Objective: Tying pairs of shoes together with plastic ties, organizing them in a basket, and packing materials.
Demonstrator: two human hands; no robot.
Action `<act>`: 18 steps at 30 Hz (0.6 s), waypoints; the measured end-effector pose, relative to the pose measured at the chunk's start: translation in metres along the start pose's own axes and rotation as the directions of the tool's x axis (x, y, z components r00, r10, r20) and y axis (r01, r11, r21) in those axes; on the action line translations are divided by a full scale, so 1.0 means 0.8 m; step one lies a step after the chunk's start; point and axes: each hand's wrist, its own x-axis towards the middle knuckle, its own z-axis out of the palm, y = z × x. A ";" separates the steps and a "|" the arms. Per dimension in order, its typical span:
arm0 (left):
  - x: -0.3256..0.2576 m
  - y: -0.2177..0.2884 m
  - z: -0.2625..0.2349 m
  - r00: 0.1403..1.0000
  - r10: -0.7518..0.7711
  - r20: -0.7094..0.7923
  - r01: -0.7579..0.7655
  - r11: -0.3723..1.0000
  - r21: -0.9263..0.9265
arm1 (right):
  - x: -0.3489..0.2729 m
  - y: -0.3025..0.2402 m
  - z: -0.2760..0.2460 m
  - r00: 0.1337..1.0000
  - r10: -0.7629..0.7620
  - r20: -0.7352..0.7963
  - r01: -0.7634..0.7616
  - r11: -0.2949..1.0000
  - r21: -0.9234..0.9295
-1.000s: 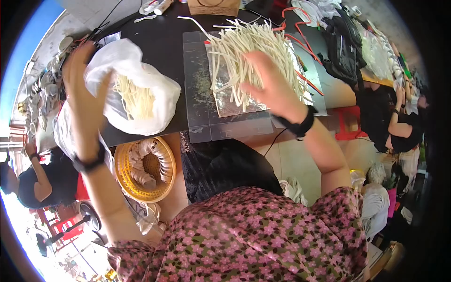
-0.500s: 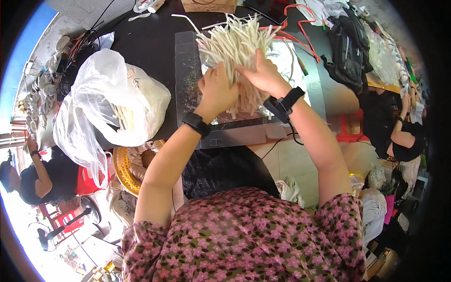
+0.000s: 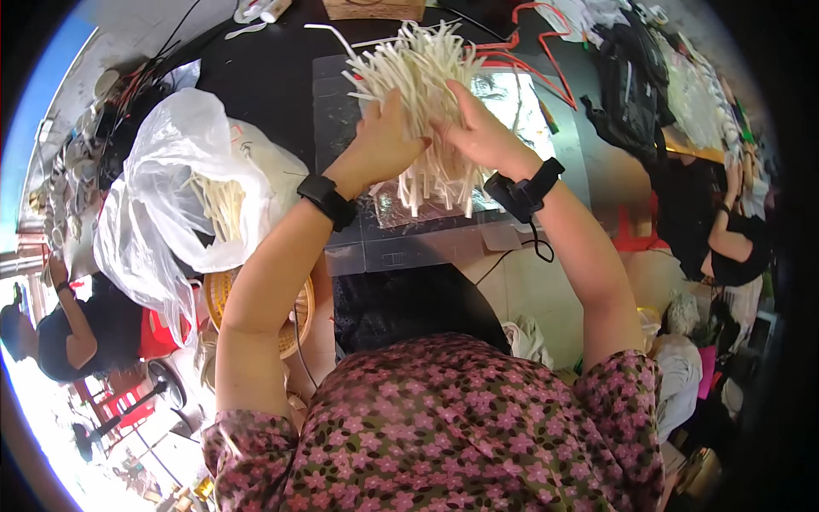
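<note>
A thick bundle of cream-white cut cords [image 3: 422, 68] stands loosely between my hands over a clear plastic sheet on the dark table. My left hand [image 3: 381, 143] is curled against the bundle's left side, its thumb across the front. From the right, my right hand [image 3: 486, 136] presses the same cords, with its index finger pointing up along them and its thumb at the front. The upper ends splay in all directions, and the lower ends hang down near the sheet. Fingertips behind the cords are hidden. Each wrist wears a black strap.
An open white plastic bag [image 3: 183, 183] with more pale cords lies to the left. A red cord [image 3: 559, 64] loops at the back right, near a black bag [image 3: 631, 81]. A wooden box [image 3: 374, 8] is at the far edge. Other people sit at both sides.
My left hand has shifted up and to the left around the bundle. The cords have moved slightly left, and their lower ends now show more clearly.
</note>
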 end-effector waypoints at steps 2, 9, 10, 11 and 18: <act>-0.001 0.004 0.013 0.936 0.292 -0.196 -0.179 0.876 0.448 | -0.009 0.014 -0.027 0.996 -0.030 -0.087 0.024 0.997 -0.070; 0.002 -0.015 0.024 0.947 0.318 -0.053 -0.267 0.865 0.425 | -0.071 0.047 -0.104 0.949 0.289 0.125 -0.207 0.872 -0.444; -0.002 -0.004 0.027 0.946 0.320 -0.050 -0.270 0.866 0.421 | -0.077 0.054 -0.100 0.952 0.280 0.122 -0.207 0.885 -0.416; -0.004 0.012 0.033 0.906 0.405 -0.125 -0.283 0.798 0.532 | -0.082 0.058 -0.094 0.975 0.209 0.073 -0.160 0.893 -0.421; 0.019 0.050 0.106 0.723 0.652 0.229 -0.606 0.438 0.664 | -0.065 0.077 -0.076 0.972 0.199 0.126 -0.108 0.852 -0.511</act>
